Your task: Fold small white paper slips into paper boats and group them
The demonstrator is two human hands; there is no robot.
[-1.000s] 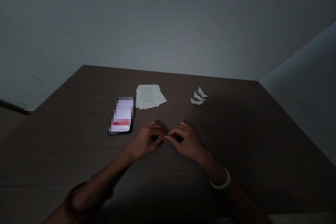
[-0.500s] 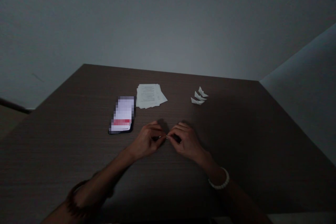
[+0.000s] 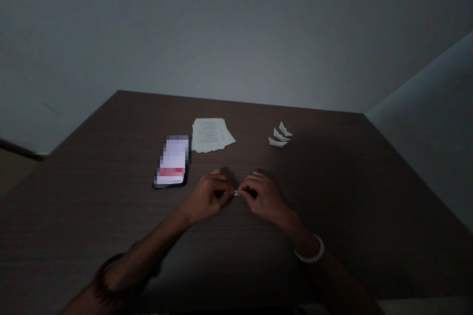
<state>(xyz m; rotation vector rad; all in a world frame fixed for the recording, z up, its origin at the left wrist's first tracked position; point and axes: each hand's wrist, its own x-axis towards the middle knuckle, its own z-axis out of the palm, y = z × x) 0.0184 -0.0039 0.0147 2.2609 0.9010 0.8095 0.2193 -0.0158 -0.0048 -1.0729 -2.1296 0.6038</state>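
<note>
Between my two hands is a small folded piece of white paper [image 3: 236, 193], mostly covered by the fingertips. My left hand [image 3: 211, 194] pinches its left end between thumb and fingers. At its right end my right hand [image 3: 261, 196] has thumb and fingers pressed together on it. Both hands are low over the tabletop, close to each other. Three folded white paper boats [image 3: 281, 135] stand beyond my right hand. Past my left hand lies a loose stack of printed paper sheets [image 3: 210, 135].
A phone [image 3: 173, 161] with a lit, blurred screen lies left of the paper stack. The dark wooden table [image 3: 111, 167] meets a pale wall [image 3: 236, 34] at its far edge, with another wall [image 3: 436, 108] on the right.
My right hand has shifted slightly right, away from the left one. More of the white paper shows between the fingertips. My left hand has hardly moved.
</note>
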